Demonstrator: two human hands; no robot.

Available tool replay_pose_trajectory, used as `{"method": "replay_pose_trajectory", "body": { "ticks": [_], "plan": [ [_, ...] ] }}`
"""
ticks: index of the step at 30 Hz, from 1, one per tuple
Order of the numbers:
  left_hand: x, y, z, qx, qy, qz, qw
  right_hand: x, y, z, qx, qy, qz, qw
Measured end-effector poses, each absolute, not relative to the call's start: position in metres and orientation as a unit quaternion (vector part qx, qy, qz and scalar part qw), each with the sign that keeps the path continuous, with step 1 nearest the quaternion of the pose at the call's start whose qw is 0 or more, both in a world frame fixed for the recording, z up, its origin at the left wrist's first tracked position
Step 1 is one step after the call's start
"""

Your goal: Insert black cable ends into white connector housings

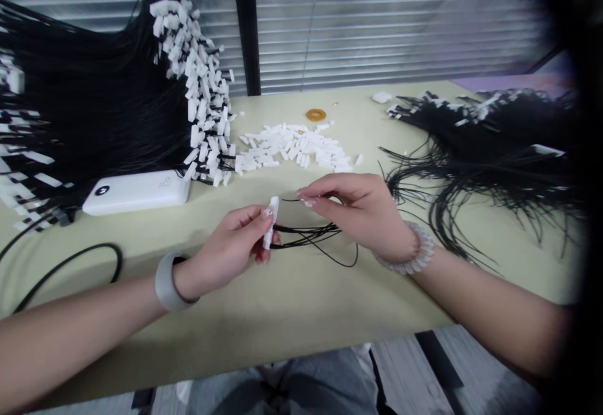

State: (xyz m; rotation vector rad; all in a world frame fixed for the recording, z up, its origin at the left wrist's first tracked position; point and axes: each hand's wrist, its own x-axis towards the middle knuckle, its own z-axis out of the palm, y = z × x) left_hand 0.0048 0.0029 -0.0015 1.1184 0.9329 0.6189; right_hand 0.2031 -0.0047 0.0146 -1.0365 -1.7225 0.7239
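Pinching a lone blk wire [289, 200] b/w thumb & fingertips, the R hand [355, 208] of a seated worker is poised over a pale-green tabletop [245, 314], the wire's bare-looking tip pointing toward the L hand [238, 233]. That L hand grips a short upright row of wht plastic connectors [268, 239] b/w thumb & fingers, just L of the wire tip & apart from it; exact no. of pcs can't be made out. From the connectors, several blk leads [301, 241] run R, passing under the R hand, one looping down nr. the wrist. Whether the R palm also holds these leads: can't tell.

Worn on the L wrist: a lt-gray band [166, 283]; on the R, a clear coiled bracelet [418, 252]. Beyond the hands, ctr table, lies a heap of loose wht housings [301, 145] w/ an amber ring [309, 115] just behind & a small wht lump [381, 97] farther R. At L, a tall mass of blk cables [108, 101] w/ wht ends stands behind a wht power bank [136, 194]; a thick blk cord [117, 264] curves nr. the table's L side. At R, a tangled blk wire bundle [499, 132] spreads, loose ends fanning toward the R forearm. Background: window blinds [386, 26].
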Motion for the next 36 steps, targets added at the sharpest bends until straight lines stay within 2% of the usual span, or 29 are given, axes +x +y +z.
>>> {"method": "replay_pose_trajectory", "body": {
  "ticks": [11, 16, 23, 29, 36],
  "plan": [
    [0.005, 0.002, 0.0, 0.515, 0.426, 0.264, 0.695, 0.215, 0.009, 0.008, -0.423, -0.726, 0.312, 0.445],
    [0.005, 0.001, -0.002, 0.558, 0.428, 0.251, 0.665, 0.214, 0.005, 0.013, -0.427, -0.746, 0.243, 0.448],
    [0.006, -0.002, 0.001, 0.638, 0.417, 0.212, 0.611, 0.208, -0.004, 0.011, -0.38, -0.823, 0.138, 0.399],
    [0.006, -0.004, 0.001, 0.684, 0.393, 0.184, 0.586, 0.203, -0.006, 0.007, -0.349, -0.84, 0.073, 0.409],
    [0.005, -0.004, 0.001, 0.683, 0.396, 0.187, 0.584, 0.2, -0.005, 0.008, -0.367, -0.844, 0.06, 0.387]
  ]
}}
